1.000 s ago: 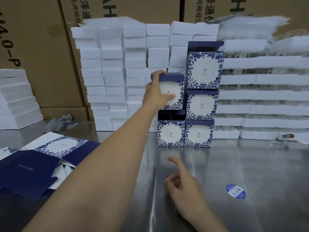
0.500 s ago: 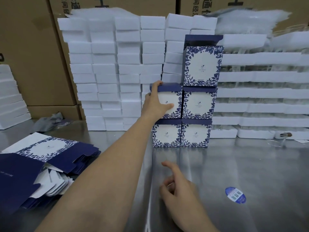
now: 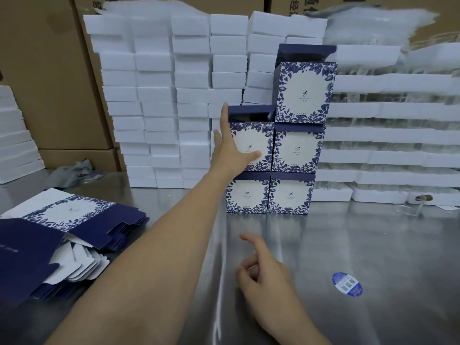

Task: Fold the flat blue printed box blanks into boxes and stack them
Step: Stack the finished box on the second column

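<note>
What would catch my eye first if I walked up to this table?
The stack of folded blue floral boxes at centre, in two columns before a wall of white foam blocks. The left hand, fingers straight, touches the top box of the shorter left column. A pile of flat box blanks lies at the left.

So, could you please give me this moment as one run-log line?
left hand: open, touching second-tier folded box | right hand: empty, idle | folded boxes: five stacked | flat blanks: piled left
</note>
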